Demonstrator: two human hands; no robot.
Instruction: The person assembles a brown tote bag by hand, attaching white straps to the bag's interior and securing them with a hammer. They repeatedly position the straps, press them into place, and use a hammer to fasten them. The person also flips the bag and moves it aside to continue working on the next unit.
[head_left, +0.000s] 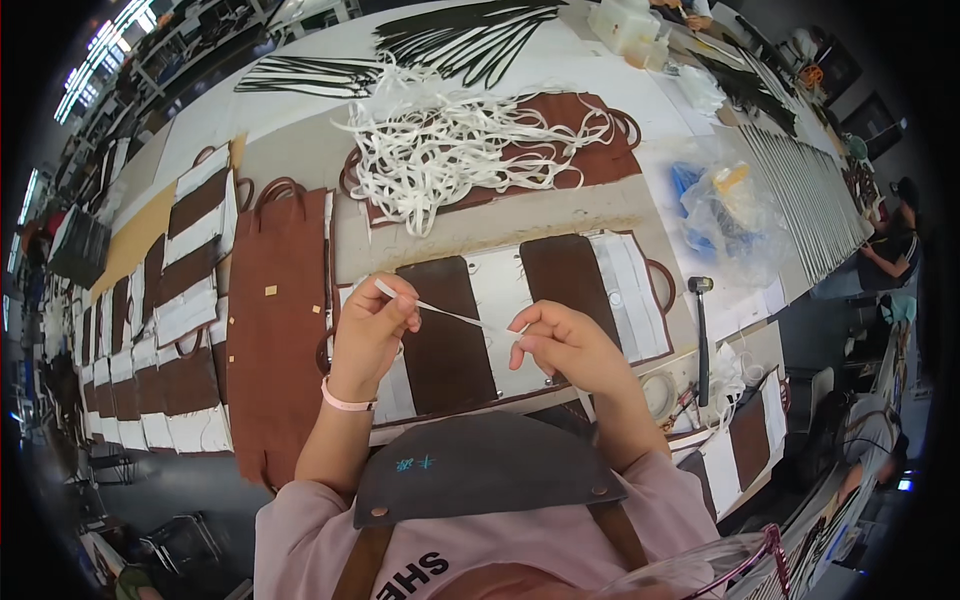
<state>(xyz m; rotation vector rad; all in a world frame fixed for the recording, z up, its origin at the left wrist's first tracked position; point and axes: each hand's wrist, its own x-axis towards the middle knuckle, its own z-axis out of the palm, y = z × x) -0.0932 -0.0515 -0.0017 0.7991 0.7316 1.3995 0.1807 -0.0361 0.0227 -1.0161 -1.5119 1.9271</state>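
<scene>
A smooth, dark grey apron (480,465) is seen nearest. Beyond it, one narrow, flat white strip (455,314) is held in the air: its left part is clamped between the thumb and fingertips of the left hand (380,318), its right end between those of the right hand (562,340). Beneath, a white rectangular panel with reddish-brown edging (508,335), crossed by two dark brown bands, is partly hidden by the hands. To its left is laid one long reddish-brown panel (280,370); to its right, one black-handled hammer (703,340). Farther off, a tangled heap of ribbon-like white strips, too many to count (440,150), is piled up. Farthest, two fanned bundles of slender black strips (470,38) are spread.
</scene>
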